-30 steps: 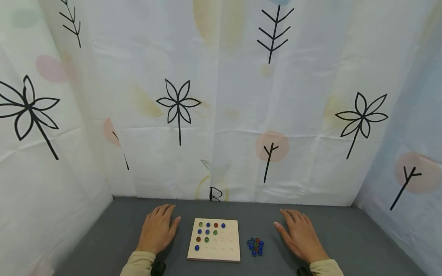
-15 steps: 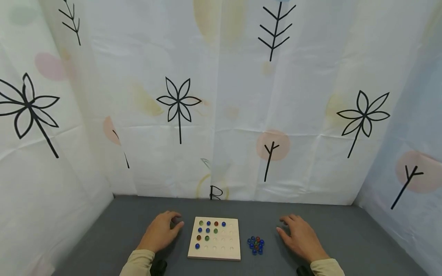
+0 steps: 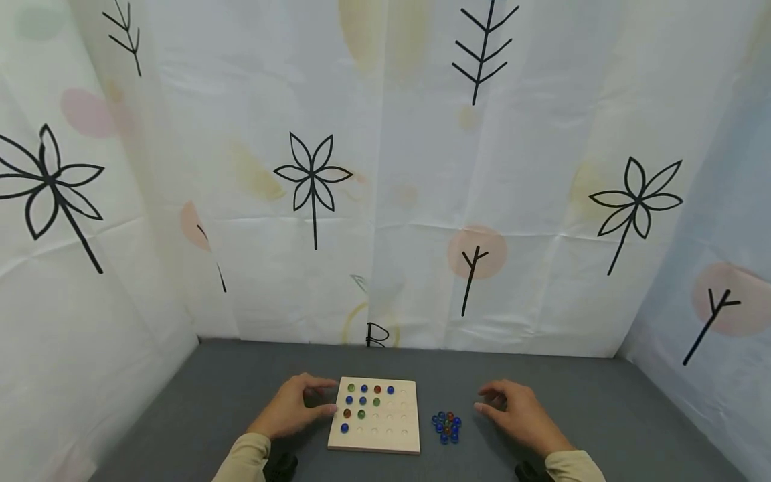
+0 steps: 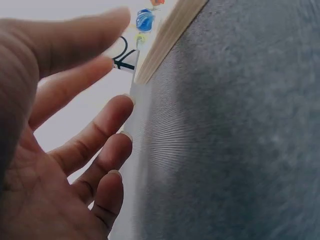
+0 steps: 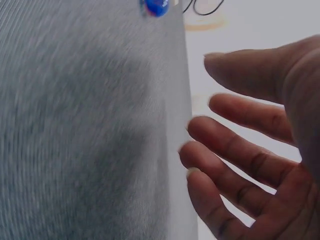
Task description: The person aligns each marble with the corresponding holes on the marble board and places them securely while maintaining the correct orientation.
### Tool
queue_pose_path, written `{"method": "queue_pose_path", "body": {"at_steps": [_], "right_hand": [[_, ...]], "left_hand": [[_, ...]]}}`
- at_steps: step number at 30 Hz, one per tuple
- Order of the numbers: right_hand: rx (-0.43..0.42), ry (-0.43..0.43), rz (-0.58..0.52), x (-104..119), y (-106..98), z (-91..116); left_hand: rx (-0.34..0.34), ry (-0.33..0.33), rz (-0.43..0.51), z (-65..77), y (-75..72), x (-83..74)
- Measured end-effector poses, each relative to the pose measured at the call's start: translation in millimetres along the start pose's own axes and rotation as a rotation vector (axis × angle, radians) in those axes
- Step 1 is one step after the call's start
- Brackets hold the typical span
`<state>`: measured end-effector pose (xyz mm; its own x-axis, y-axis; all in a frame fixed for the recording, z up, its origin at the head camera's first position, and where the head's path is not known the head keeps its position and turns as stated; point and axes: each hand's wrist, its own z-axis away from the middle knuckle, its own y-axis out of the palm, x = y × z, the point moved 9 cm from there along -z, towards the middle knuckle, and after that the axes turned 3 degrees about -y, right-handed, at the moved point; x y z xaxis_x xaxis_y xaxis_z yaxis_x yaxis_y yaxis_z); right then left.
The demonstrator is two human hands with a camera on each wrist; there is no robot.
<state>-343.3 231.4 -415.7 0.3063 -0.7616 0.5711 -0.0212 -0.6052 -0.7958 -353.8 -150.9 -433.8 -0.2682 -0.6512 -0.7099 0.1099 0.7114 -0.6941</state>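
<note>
A pale wooden board (image 3: pixel 369 444) with round hollows lies on the table, glass marbles in blue, green and red filling its upper left part. At its left edge is my left hand (image 3: pixel 288 410), thumb and fingers spread apart and pointing to the board. In the left wrist view this hand holds nothing, and the board's side (image 4: pixel 167 40) and a blue marble (image 4: pixel 145 21) show past the thumb; contact with the edge is unclear. To the right of a loose marble pile (image 3: pixel 446 428), mostly blue, hovers my right hand (image 3: pixel 523 416), fingers loosely bent and holding nothing.
A dark grey table (image 3: pixel 181 415) carries everything. White patterned cloth (image 3: pixel 409 161) stands behind it and along both sides. One blue marble (image 5: pixel 157 6) shows at the top of the right wrist view.
My left hand has moved right to the board's left edge, its fingers bending. The right hand has drawn slightly left toward the marble pile, its fingers curling a little more.
</note>
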Motion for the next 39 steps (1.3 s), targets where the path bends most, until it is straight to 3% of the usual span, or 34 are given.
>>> {"method": "queue_pose_path", "body": {"at_steps": [5,11,23,30,39], "right_hand": [[0.145,-0.108,-0.184,5.6,9.1,0.3],[0.233,-0.158,-0.321,12.2,17.6,1.7],[0.255,-0.161,-0.367,14.3,29.5,3.2],[0.319,-0.178,-0.436,21.5,33.9,4.4],[0.353,-0.184,-0.441,26.2,40.0,6.0]], "left_hand": [[0.099,0.030,0.040,2.7,9.9,3.5],[0.133,-0.014,0.060,4.2,15.5,11.5],[0.145,-0.045,0.077,1.2,19.1,15.5],[0.135,-0.052,0.075,0.7,19.1,17.9],[0.139,-0.057,0.093,1.8,19.5,19.3]]}}
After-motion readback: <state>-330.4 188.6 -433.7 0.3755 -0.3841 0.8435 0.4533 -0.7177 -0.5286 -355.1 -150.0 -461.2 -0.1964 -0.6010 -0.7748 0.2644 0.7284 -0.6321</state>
